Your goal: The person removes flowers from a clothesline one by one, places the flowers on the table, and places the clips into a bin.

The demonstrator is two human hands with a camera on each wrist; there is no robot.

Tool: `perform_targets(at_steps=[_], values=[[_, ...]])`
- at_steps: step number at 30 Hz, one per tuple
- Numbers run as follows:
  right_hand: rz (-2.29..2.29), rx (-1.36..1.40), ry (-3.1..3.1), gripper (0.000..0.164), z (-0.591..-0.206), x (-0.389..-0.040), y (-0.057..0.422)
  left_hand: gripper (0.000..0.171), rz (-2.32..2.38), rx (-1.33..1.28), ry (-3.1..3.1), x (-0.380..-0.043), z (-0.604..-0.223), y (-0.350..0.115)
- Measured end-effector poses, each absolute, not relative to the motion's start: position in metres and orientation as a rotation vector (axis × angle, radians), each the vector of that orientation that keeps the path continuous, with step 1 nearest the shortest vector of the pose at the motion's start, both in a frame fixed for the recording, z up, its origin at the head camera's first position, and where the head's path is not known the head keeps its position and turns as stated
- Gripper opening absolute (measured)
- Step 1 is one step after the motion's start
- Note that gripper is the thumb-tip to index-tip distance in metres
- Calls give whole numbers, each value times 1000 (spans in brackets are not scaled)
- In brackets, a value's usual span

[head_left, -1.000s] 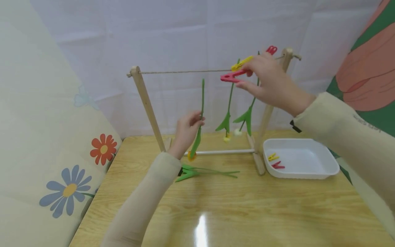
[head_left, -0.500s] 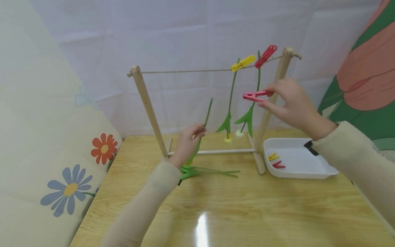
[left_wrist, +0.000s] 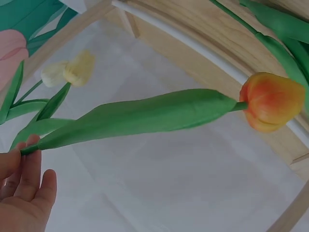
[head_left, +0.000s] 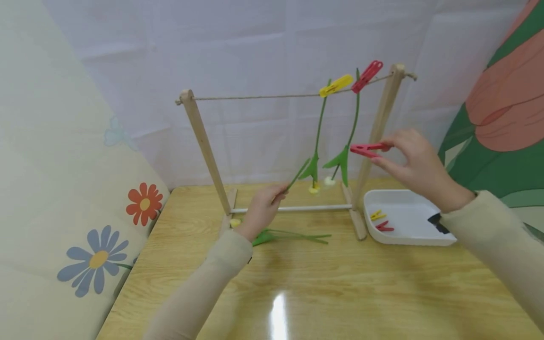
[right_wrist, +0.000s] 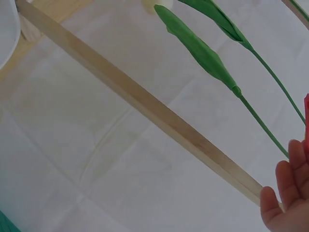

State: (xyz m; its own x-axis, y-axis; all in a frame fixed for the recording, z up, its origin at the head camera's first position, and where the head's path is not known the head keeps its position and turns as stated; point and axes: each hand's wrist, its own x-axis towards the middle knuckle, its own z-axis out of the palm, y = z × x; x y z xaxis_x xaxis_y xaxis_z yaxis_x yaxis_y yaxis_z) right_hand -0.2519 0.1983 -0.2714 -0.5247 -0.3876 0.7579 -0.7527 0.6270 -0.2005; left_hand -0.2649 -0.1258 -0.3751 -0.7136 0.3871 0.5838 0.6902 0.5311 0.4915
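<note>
My left hand (head_left: 261,210) pinches the green stem of an orange-yellow artificial tulip (left_wrist: 273,102), its bloom pointing away from the fingers in the left wrist view. Between thumb and fingertips, my right hand (head_left: 418,163) holds a red clothespin (head_left: 366,149) in front of the rack's right post. Two tulips hang bloom-down from a string (head_left: 255,97): a yellow one (head_left: 313,189) under a yellow clothespin (head_left: 335,86), and a white one (head_left: 329,181) under another red clothespin (head_left: 367,76). Beyond the left wrist, more tulips (head_left: 293,235) lie on the table, partly hidden by that hand.
The string spans a wooden rack (head_left: 204,151) with a white lower bar (head_left: 314,208). A white tray (head_left: 410,240) at the right holds a yellow clothespin (head_left: 377,215) and a red one (head_left: 384,226). Behind the rack hangs a white cloth (head_left: 255,52).
My right hand has come down and right, away from the string, still holding the red clothespin. The left hand has lowered, and its tulip's stem now tilts to the right.
</note>
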Motion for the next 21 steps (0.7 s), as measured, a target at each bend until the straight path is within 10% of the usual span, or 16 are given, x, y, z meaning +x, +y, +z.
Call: perform_targets(at_steps=[9, 21], values=[[659, 850, -2211, 28, -288, -247, 212, 29, -814, -906, -2515, -261, -386, -124], [659, 807, -2271, 28, -316, -244, 229, 42, -439, -1046, -2446, -260, -406, -120]])
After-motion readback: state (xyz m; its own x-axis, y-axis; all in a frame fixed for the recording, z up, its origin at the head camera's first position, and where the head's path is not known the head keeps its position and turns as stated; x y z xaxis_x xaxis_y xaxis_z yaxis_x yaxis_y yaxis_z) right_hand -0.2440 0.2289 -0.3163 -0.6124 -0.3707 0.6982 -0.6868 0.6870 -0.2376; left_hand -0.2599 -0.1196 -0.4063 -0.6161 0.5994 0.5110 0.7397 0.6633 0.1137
